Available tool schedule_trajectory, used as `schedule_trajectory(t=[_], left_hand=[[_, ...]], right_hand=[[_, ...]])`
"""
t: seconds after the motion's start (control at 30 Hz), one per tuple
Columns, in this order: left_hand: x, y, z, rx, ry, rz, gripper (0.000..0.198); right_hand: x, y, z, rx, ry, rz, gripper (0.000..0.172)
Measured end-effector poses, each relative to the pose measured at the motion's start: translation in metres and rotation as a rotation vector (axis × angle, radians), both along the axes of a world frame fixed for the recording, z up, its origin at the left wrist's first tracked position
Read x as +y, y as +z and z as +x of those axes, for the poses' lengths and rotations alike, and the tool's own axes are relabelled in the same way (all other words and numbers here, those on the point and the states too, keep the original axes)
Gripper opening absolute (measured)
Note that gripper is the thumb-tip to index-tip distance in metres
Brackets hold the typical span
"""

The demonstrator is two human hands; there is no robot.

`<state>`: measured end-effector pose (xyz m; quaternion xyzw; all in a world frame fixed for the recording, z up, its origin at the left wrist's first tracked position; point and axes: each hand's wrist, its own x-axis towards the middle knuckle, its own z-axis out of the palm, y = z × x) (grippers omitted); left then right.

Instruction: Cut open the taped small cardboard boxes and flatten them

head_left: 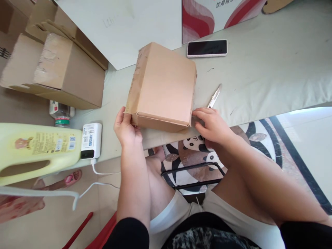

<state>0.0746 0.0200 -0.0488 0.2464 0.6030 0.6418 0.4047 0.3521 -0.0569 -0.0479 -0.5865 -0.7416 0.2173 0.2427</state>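
A brown cardboard box [167, 86] lies slightly turned on the cloth-covered table, its left side showing torn, rough tape. At its near left corner my left hand [127, 128] is closed, thumb and fingers gripping the edge. My right hand [211, 122] holds the near right corner, fingers bent against the box's side; part of that grip is hidden. Just beyond the right hand's knuckles lies a utility knife [214, 96], pointing away. A phone [206, 48] with a dark screen rests behind the box, to the right.
Open cardboard boxes [80, 72] stand at the left, by a plastic bottle [61, 112]. Nearer are a yellow jug [38, 148] and a white power bank [91, 141] with a cable. A white carton [124, 27] and a red-and-white carton [199, 17] stand behind.
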Motion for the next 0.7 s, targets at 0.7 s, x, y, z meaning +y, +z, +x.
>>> schedule_trajectory(t=[0.7], left_hand=[[-0.009,0.014,0.021,0.204,-0.115,-0.074,0.024]], right_hand=[[-0.006,-0.009,-0.001,0.418,-0.154,0.271,0.051]])
